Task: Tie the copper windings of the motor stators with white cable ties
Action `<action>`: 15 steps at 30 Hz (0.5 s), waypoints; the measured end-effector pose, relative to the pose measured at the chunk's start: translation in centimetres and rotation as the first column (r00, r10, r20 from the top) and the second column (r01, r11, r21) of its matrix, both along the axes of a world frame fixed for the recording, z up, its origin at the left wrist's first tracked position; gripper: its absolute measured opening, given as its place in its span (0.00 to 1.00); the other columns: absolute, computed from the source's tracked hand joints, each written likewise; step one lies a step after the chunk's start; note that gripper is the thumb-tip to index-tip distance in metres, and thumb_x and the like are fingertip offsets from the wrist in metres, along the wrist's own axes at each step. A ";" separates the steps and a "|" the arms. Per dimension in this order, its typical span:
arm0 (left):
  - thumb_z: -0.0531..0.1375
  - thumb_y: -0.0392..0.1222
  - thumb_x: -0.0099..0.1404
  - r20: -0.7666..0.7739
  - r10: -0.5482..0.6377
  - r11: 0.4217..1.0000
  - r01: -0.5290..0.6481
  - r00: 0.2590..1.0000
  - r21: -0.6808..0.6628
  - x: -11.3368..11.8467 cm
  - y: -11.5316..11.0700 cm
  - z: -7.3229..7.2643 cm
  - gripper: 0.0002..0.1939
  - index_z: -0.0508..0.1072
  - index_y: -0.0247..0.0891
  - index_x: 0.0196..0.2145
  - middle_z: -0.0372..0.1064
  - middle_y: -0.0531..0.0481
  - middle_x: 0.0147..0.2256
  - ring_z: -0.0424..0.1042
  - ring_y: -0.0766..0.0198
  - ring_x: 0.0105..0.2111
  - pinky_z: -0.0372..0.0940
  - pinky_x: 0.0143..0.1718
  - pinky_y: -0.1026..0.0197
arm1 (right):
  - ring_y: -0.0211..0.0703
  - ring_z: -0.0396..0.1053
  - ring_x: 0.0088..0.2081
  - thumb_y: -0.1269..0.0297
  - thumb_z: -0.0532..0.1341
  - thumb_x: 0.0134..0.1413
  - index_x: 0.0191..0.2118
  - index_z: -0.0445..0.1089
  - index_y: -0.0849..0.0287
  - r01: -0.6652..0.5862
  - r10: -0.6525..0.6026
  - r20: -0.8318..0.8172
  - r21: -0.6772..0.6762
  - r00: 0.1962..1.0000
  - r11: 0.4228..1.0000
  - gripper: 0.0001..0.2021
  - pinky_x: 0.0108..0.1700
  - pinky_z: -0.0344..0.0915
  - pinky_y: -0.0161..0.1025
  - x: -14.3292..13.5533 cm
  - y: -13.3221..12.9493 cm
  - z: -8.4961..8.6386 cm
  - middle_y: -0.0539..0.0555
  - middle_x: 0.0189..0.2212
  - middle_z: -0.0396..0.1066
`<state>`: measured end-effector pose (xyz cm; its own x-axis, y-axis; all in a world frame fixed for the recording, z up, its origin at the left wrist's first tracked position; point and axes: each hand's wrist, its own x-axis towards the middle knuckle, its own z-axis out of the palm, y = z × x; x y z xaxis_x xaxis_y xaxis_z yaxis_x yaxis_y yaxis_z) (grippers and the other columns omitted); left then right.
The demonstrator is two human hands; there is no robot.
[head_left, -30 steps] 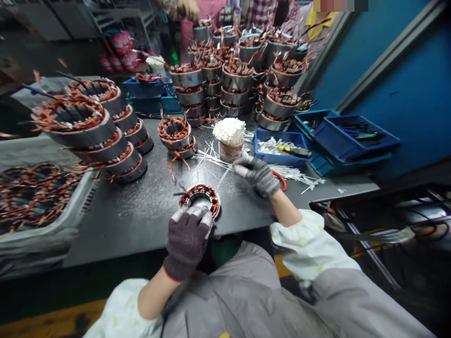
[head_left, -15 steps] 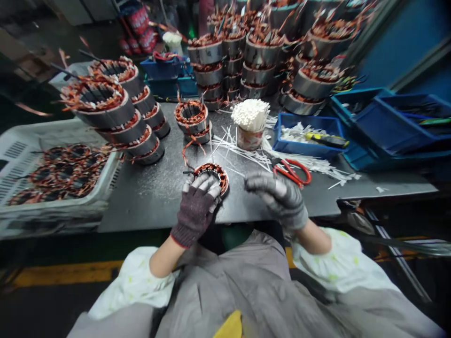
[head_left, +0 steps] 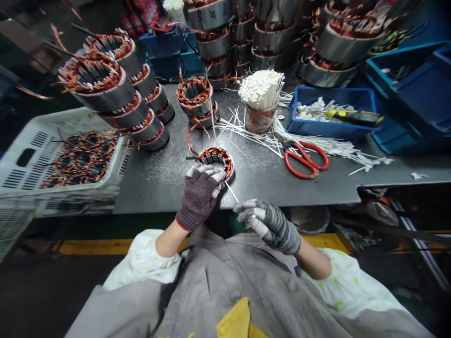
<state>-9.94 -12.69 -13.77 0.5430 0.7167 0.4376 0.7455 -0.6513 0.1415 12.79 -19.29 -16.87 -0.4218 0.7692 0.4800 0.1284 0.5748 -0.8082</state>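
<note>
A motor stator (head_left: 229, 162), a steel ring with copper windings, lies on the grey table with orange lead wires trailing to its upper left. My left hand (head_left: 200, 190), in a dark maroon glove with pale fingertips, grips its near left rim, covering part of it. Below and to the right, my right hand (head_left: 266, 223) wears a grey glove, its fingers closed on the end of a thin white cable tie (head_left: 231, 191). That tie stretches up to the stator's near edge; its far end is hidden. Red-handled scissors (head_left: 306, 158) rest to the right.
Behind the stator are a cup of white cable ties (head_left: 260, 119) and loose ties. A blue bin (head_left: 329, 130) holds white scraps and a yellow-black tool (head_left: 354, 117). Stacked stators (head_left: 105, 101) rise at left, beside a white crate (head_left: 26, 176). More stacks (head_left: 269, 40) stand behind.
My right hand has moved down and left, closer to my body, and a white tie now runs between it and the stator. My left hand stays on the stator. The view has shifted.
</note>
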 end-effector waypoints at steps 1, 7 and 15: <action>0.54 0.39 0.71 0.022 0.009 1.000 -0.009 1.000 0.021 0.1 -0.1 -0.2 0.13 0.72 0.38 0.51 0.76 0.43 0.48 0.70 0.52 0.55 0.57 0.63 0.42 | 0.41 0.77 0.46 0.69 0.51 0.68 0.45 0.72 0.55 0.000 0.000 -0.006 -0.001 1.000 1.000 0.12 0.49 0.74 0.39 -0.3 0.4 -0.2 0.57 0.47 0.77; 0.56 0.40 0.71 0.205 0.136 0.986 -0.153 0.969 0.068 0.9 -0.5 -1.2 0.21 0.65 0.36 0.59 0.73 0.40 0.54 0.68 0.52 0.59 0.58 0.64 0.45 | 0.45 0.74 0.52 0.61 0.53 0.69 0.45 0.76 0.55 0.089 -0.096 -0.082 -0.081 0.992 0.993 0.14 0.56 0.71 0.45 -2.5 3.8 -0.7 0.57 0.50 0.76; 0.61 0.40 0.69 0.411 0.113 0.989 -0.142 0.904 0.040 2.1 -0.3 -0.8 0.05 0.75 0.42 0.41 0.79 0.50 0.41 0.75 0.58 0.48 0.61 0.60 0.47 | 0.38 0.68 0.20 0.51 0.72 0.47 0.35 0.71 0.54 0.018 -0.364 -0.353 -0.697 0.862 0.716 0.16 0.24 0.68 0.37 -3.7 5.1 0.9 0.45 0.20 0.72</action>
